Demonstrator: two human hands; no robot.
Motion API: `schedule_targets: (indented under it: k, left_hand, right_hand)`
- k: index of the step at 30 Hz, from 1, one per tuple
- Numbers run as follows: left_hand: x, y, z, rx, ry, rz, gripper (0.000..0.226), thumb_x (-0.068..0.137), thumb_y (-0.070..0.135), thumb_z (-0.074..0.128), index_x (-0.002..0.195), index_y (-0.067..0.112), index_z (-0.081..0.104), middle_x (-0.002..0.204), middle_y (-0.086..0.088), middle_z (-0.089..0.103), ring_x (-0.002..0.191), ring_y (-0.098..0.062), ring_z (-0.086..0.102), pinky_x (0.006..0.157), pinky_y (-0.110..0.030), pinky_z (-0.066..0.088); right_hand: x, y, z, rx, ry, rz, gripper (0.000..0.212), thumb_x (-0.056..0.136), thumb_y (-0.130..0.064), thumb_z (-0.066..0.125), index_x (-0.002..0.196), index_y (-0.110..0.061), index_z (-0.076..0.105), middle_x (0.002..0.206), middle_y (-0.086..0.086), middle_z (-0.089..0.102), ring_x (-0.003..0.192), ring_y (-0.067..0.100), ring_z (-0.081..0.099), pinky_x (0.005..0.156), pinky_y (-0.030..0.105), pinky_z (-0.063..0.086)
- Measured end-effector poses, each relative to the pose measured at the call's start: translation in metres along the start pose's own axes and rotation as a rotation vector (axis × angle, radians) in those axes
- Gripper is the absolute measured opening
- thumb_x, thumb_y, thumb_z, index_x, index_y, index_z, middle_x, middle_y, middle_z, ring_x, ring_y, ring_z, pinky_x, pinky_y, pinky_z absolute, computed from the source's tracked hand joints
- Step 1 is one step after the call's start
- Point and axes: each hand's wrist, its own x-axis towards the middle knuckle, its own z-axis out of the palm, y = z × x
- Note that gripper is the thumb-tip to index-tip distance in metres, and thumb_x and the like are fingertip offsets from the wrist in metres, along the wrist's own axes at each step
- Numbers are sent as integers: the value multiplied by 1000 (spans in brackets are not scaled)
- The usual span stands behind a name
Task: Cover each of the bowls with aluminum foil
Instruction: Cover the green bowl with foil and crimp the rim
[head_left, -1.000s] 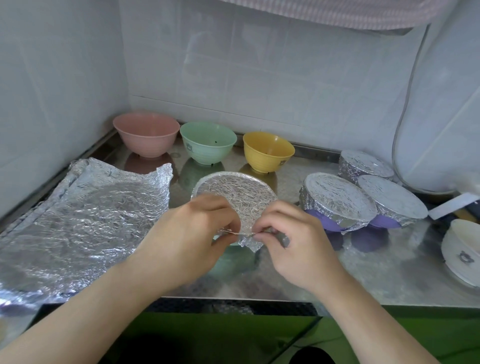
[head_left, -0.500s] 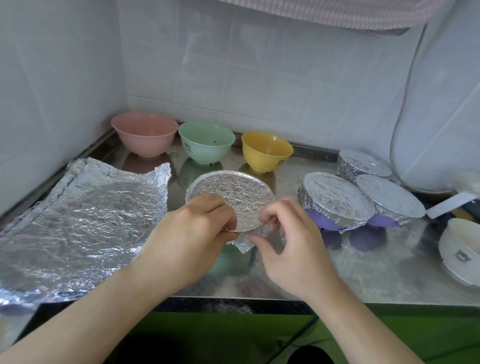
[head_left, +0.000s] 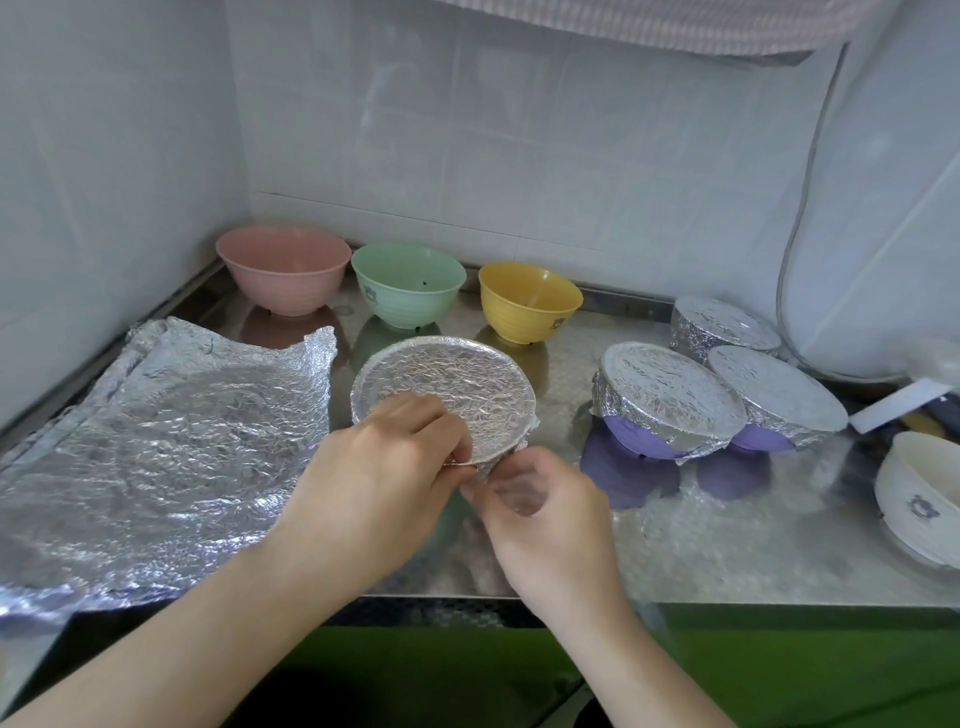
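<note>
Foil (head_left: 447, 384) lies stretched over a bowl at mid-frame on the steel bench (head_left: 727, 540). Left hand (head_left: 384, 483) pinches the foil at the bowl's near rim; right hand (head_left: 545, 525), fingers curled, grips the foil edge just below it. Pink (head_left: 283, 270), green (head_left: 408, 286) and yellow (head_left: 527, 301) bowls stand uncovered behind. Three covered bowls (head_left: 670, 395) cluster at right; a loose foil sheet (head_left: 156, 441) lies at left.

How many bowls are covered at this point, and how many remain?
Done: three foil-wrapped bowls at right. In hand: both hands, left hand and right hand, crimp foil on the centre bowl. Left: pink bowl, green bowl, yellow bowl, white bowl.
</note>
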Motion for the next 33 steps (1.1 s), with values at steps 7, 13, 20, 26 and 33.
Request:
schedule_targets:
  k: [7,13,20,26,33]
  left_hand:
    - [0,2,0,8,-10,23,18,81,29,79,80,23,62,83,13,57,84,-12,56,44,-35,50]
    - [0,2,0,21,3,18,18,81,28,80,81,22,63,84,12,57,83,-14,57,44,-35,50]
    - [-1,3,1,30,1,15,20,80,24,83,80,22,63,84,12,57,82,-13,57,43,-33,48]
    - [0,3,-1,22,-2,16,16,82,26,78,81,21,63,85,13,57,85,-13,57,45,-32,48]
    - [0,4,0,24,-6,7,17,82,23,80,82,21,62,85,13,57,86,-13,57,44,-31,47]
  right_hand:
    - [-1,-6,1,365,-58,181,17,90,-9,83,88,-1,69,71,14,75,58,17,67,54,23,52]
    - [-5,4,6,232,7,63,12,93,-15,79,86,-17,70,74,4,76,69,22,74,74,49,62]
    - [-3,-3,7,278,-19,171,15,94,-15,80,80,-11,75,70,9,75,61,18,70,63,42,59]
    - [0,-6,-5,426,-132,410,12,96,-10,78,85,-6,76,72,12,74,54,21,58,47,31,48]
    - [4,-4,-13,552,-196,518,17,96,-1,75,105,-3,60,74,12,73,55,26,56,44,29,46]
